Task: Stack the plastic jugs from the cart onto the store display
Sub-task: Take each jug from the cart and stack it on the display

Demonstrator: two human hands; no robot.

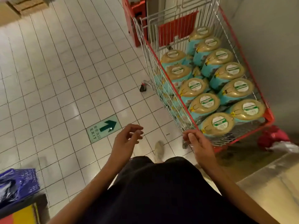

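— Plastic jugs [216,125] fill the cart [269,117] in rows; the nearest one sits in its near corner.
— Our right hand [195,141] hovers just beside that corner and our left hand [127,136] is further off, both loose-fingered and empty. We're reaching for a pickup, we think; next we need a firm grip on that jug.

Setting: retail shop floor. Wire shopping cart [202,75] loaded with identical labelled jugs [203,102]; white tiled floor [56,78] carries green EXIT arrow sign [103,128]
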